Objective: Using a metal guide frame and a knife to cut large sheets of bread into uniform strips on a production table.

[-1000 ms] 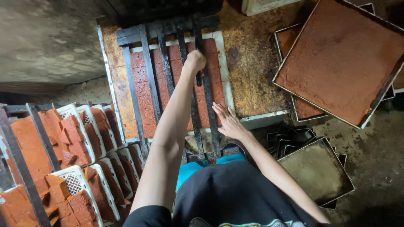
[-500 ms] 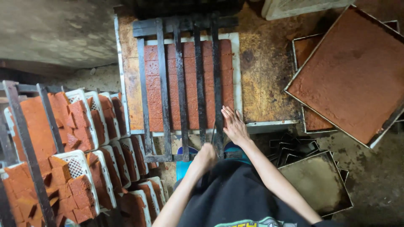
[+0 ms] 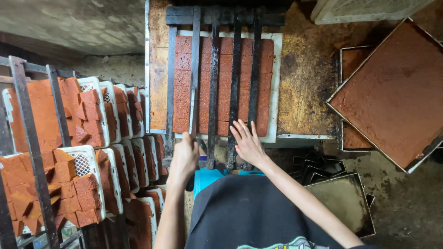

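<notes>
Left hand [image 3: 183, 157] fisted on knife [image 3: 193, 107]; right hand [image 3: 248, 144] flat on black guide frame [image 3: 234, 83].

Dim, soft overhead light; deep shadow along the left edge, corners slightly warped, focus fairly sharp

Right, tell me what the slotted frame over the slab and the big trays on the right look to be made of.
Frame: dark metal bars, probably iron or steel, dull and blackened with a grimy coat. The right hand rests on its near end. Trays: thin sheet metal, going by the folded rims and grey sheen; one is filled with a reddish-brown layer.
</notes>
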